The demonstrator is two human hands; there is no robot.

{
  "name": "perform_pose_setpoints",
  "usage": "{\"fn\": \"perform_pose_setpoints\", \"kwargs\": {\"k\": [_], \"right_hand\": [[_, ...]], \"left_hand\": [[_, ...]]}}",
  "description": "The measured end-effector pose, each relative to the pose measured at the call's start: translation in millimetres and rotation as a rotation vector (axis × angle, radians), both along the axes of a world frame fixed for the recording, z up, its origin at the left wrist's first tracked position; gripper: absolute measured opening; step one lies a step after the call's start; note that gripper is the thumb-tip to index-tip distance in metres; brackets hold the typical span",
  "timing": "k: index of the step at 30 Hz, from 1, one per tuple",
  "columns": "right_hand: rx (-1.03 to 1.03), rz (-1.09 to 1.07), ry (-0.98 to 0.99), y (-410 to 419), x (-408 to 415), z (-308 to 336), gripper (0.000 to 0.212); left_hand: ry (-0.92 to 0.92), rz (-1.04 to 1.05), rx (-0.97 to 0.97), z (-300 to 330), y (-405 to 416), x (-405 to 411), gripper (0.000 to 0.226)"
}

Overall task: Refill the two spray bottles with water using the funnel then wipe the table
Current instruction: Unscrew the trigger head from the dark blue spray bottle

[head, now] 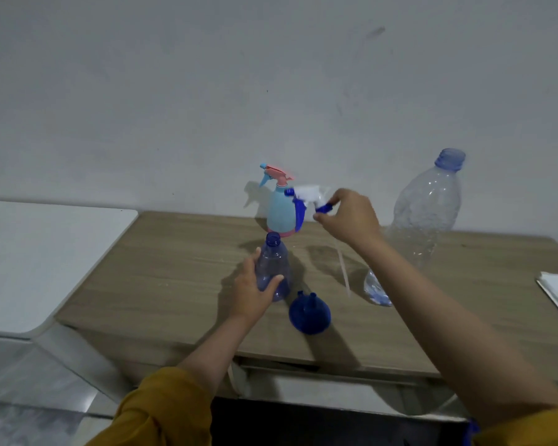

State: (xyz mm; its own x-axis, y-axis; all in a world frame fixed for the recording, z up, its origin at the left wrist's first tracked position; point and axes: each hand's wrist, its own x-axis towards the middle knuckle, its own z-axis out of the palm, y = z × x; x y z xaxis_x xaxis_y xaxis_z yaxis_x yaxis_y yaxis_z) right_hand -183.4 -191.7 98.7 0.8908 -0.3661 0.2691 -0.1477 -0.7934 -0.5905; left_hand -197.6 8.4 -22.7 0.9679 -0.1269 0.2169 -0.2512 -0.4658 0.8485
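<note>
Spray bottles, two, on wooden desk (161, 278).

1. Desk: carries all items below; white surface adjoining at 9 o'clock.
2. Large clear water bottle (426, 214): uncapped, upright, at 2 o'clock on the desk; little water visible at its base.
3. Light-blue spray bottle (280, 214): pink trigger head fitted, upright at 12 o'clock near the wall.
4. Clear blue spray bottle (273, 272): head removed, neck open, long axis upright, at desk centre; left hand (252, 289) wraps its lower body.
5. Blue funnel (309, 312): lying just beside that bottle at its 5 o'clock, nearer the left hand.
6. White-and-blue trigger head (306, 201): pinched by right hand (351, 217), lifted, dip tube hanging toward 6 o'clock.

Judgement: head goes down first, funnel into the open neck next.
</note>
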Motion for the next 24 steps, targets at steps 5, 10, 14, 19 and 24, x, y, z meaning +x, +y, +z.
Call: {"fn": "perform_pose_setpoints", "kwargs": {"k": [5,10,14,19,24], "right_hand": [[-0.074,-0.057,0.376,-14.2,-5.2,-68.7,0.017],[-0.037,-0.101,0.528,-19.0,-13.5,-106.1,0.027],[-0.03,-0.109,0.568,-20.9,-16.0,-119.4,0.023],[-0.157,-0.062,0.555,-20.4,-15.7,-117.3,0.026],[-0.12,0.154,0.336,-1.6,-24.7,-101.9,0.034]], "left_hand": [[-0.012,0.009,-0.006,-3.2,-1.6,2.3,0.069],[-0.002,0.006,0.001,-7.2,-1.5,4.9,0.07],[-0.034,0.022,0.083,-15.5,2.1,8.9,0.072],[-0.034,0.027,0.107,-15.0,3.1,9.5,0.073],[-0.041,0.022,0.068,-13.5,1.7,8.1,0.071]]}}
